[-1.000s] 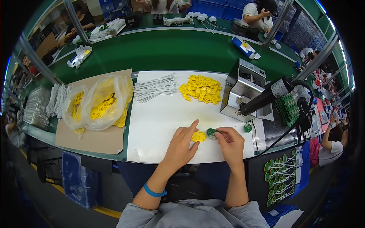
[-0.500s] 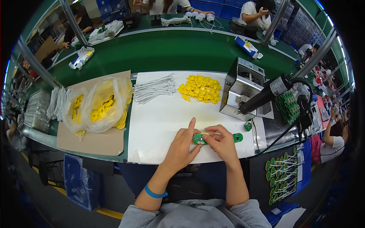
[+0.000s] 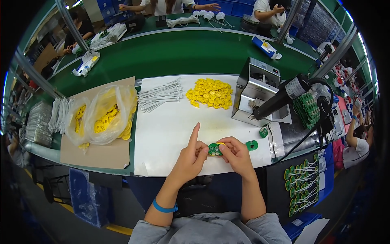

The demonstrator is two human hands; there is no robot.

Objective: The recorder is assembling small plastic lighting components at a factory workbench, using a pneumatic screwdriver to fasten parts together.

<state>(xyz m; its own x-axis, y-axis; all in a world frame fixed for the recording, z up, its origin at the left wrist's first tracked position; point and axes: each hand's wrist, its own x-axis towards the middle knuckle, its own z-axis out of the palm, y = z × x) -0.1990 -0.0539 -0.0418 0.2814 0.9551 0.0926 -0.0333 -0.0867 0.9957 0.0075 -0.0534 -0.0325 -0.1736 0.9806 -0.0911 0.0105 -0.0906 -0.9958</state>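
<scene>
Between my hands, above the white sheet (image 3: 162, 138), is a small green circuit board (image 3: 214, 150) with a yellow plastic piece (image 3: 221, 143) at its upper edge. My right hand (image 3: 237, 156) pinches the board, thumb on its face. My left hand (image 3: 189, 160) stands at the board's left end, index finger stretched out and away. Its thumb is closed against its curled fingers; whether something small is between them is hidden. Just right of my right hand, another green board (image 3: 252, 145) lies on the sheet. A small green part (image 3: 263, 132) sits farther right.
Beyond my hands lie white cables (image 3: 161, 95) and a yellow-disc pile (image 3: 210, 93). A metal machine (image 3: 254, 97) and black cylindrical tool (image 3: 280, 99) stand right. Bags of yellow parts (image 3: 106, 116) rest on cardboard at left. Wired boards (image 3: 300, 185) lie lower right. People work opposite.
My left thumb has moved from under the board's lower edge to its left end, uncovering more of the board. My right hand still pinches it. The whole view has shifted slightly.
</scene>
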